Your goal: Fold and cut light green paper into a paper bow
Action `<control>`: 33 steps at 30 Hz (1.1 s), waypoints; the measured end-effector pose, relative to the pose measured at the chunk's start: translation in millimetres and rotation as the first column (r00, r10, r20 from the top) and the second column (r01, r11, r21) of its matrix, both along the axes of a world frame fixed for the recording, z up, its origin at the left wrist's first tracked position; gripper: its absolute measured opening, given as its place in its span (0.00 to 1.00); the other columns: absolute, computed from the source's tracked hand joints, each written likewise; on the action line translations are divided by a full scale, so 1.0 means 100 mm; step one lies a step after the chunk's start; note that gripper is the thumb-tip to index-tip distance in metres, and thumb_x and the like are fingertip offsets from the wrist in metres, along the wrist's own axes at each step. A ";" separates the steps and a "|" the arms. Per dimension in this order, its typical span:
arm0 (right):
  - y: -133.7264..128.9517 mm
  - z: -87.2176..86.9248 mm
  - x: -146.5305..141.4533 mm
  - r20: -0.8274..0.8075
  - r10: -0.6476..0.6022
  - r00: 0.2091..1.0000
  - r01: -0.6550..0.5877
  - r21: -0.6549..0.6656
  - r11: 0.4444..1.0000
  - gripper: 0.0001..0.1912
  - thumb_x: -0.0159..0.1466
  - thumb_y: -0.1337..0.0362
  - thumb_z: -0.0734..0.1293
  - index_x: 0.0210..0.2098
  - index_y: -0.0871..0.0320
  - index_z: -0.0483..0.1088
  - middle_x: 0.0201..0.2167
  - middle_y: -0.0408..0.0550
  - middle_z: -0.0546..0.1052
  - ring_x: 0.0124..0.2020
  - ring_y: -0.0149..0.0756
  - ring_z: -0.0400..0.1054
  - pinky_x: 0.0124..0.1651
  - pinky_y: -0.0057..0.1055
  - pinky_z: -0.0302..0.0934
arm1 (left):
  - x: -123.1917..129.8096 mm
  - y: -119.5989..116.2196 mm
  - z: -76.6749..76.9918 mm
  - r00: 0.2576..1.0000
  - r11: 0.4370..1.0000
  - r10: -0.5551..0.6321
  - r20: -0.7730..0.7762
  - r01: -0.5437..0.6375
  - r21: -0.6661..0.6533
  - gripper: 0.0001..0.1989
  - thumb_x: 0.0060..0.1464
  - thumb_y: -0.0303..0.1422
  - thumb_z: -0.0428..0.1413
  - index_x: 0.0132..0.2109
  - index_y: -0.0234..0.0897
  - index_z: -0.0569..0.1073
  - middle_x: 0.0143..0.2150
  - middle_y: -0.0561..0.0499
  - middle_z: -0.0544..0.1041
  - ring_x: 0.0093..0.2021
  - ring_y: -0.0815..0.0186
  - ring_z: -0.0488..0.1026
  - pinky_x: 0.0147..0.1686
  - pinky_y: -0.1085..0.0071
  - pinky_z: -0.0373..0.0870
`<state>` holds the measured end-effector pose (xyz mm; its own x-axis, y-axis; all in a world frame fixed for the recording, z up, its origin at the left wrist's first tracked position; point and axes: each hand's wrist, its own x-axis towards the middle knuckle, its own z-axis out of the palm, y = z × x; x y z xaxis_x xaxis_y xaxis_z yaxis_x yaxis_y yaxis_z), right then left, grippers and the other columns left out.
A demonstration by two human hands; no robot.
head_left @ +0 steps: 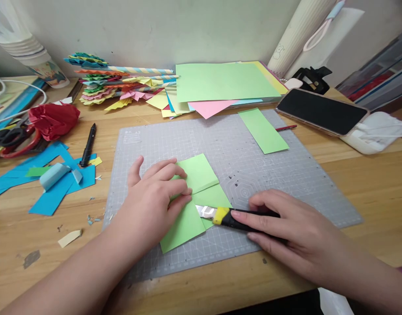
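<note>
My right hand (279, 227) grips a black and yellow utility knife (240, 218), its blade out and pointing left. The blade tip lies at a slit or fold in a light green sheet of paper (184, 223). My left hand (158, 192) presses on that sheet, thumb and forefinger together at its middle edge; the fingers partly cover the paper. Under both lies a grey cutting mat (161, 140) with grid lines. A separate green paper strip (263, 131) rests near the mat's far right side.
Colored sheets (227, 81) are stacked by the wall, beside striped paper straws (145, 70) with crepe tufts. Blue scraps (53, 192), a black pen (88, 144), red crumpled paper (54, 120) and scissors (17, 135) lie left. A phone (322, 111) leans at the right.
</note>
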<state>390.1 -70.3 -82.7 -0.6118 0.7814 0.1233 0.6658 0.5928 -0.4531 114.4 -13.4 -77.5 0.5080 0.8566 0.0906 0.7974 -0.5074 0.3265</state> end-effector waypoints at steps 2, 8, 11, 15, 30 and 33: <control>-0.03 -0.01 0.00 0.010 0.006 1.000 -0.006 -0.008 1.000 0.22 0.66 0.69 0.62 0.58 0.47 0.66 0.45 0.52 0.68 0.45 0.40 0.66 0.41 0.38 0.66 | 0.00 -0.02 0.02 1.000 1.000 -0.027 0.007 0.027 -0.001 0.08 0.57 0.30 0.54 0.31 0.46 0.74 0.42 0.58 0.75 0.59 0.59 0.65 0.62 0.44 0.30; -0.20 -0.02 0.03 0.017 -0.009 1.000 0.009 -0.027 1.000 0.22 0.65 0.68 0.62 0.58 0.47 0.66 0.46 0.53 0.68 0.46 0.41 0.66 0.41 0.37 0.67 | 0.02 -0.04 0.05 0.999 0.999 0.001 0.037 0.000 -0.038 0.08 0.55 0.29 0.53 0.30 0.46 0.73 0.40 0.59 0.75 0.54 0.61 0.67 0.62 0.47 0.33; -0.23 -0.03 0.05 0.025 -0.007 1.000 0.008 -0.015 1.000 0.23 0.65 0.67 0.63 0.59 0.47 0.66 0.46 0.53 0.68 0.46 0.41 0.66 0.41 0.37 0.68 | 0.04 -0.01 0.02 0.997 0.997 0.051 0.054 -0.049 -0.053 0.07 0.55 0.29 0.53 0.31 0.45 0.72 0.39 0.59 0.75 0.52 0.62 0.68 0.61 0.48 0.35; -0.19 -0.02 0.03 0.025 -0.024 0.999 0.025 -0.014 1.000 0.22 0.65 0.68 0.62 0.58 0.45 0.66 0.46 0.52 0.68 0.46 0.41 0.66 0.42 0.38 0.67 | 0.04 0.02 0.00 0.998 0.998 0.037 0.057 -0.034 -0.050 0.06 0.54 0.28 0.54 0.31 0.45 0.72 0.40 0.59 0.74 0.52 0.62 0.68 0.61 0.47 0.34; 0.07 0.02 0.02 0.055 0.026 0.998 -0.028 0.029 0.999 0.21 0.67 0.66 0.60 0.57 0.46 0.68 0.44 0.52 0.70 0.43 0.42 0.66 0.40 0.40 0.64 | 0.03 0.03 0.00 0.998 0.997 0.037 0.057 -0.033 -0.073 0.06 0.55 0.29 0.55 0.31 0.45 0.72 0.41 0.59 0.74 0.55 0.62 0.66 0.61 0.47 0.32; 0.13 0.04 0.02 0.068 0.031 0.997 -0.034 0.040 0.999 0.20 0.66 0.67 0.60 0.56 0.45 0.69 0.44 0.52 0.70 0.43 0.42 0.66 0.41 0.40 0.64 | 0.04 0.03 0.00 0.998 0.996 0.034 0.053 -0.030 -0.082 0.05 0.55 0.30 0.55 0.31 0.45 0.72 0.42 0.58 0.75 0.55 0.61 0.66 0.61 0.46 0.32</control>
<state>392.0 -57.8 -78.5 -0.6448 0.7561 0.1120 0.6742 0.6317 -0.3826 117.9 -10.6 -77.3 0.4762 0.8781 0.0467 0.7931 -0.4518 0.4085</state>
